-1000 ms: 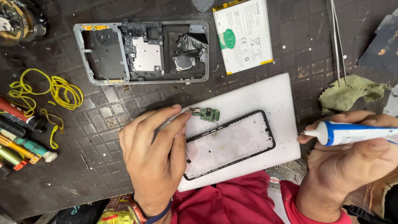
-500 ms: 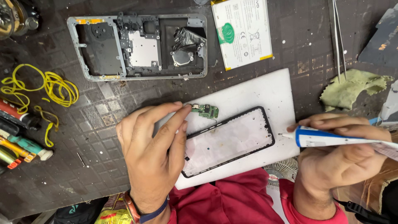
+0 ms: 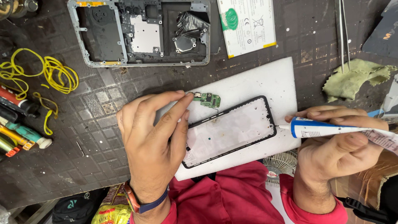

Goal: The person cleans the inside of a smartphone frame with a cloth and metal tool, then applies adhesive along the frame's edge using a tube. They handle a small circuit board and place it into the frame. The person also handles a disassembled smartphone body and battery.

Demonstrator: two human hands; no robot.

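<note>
A black-framed phone screen panel (image 3: 230,130) lies face down on a white foam pad (image 3: 257,79). A small green circuit board (image 3: 209,99) hangs from its upper left corner. My left hand (image 3: 153,137) presses flat on the panel's left end, fingers apart. My right hand (image 3: 336,143) grips a blue and white glue tube (image 3: 319,127). The tube's nozzle tip touches the panel's right edge.
An open phone frame (image 3: 141,33) and a white battery (image 3: 246,25) lie at the back. Yellow rubber bands (image 3: 45,74) and several tools (image 3: 18,128) sit at the left. A green cloth (image 3: 356,79) and tweezers (image 3: 343,33) lie at the right.
My right hand has brought the glue tube leftward until its nozzle reached the panel's right edge. My left hand has stayed on the panel.
</note>
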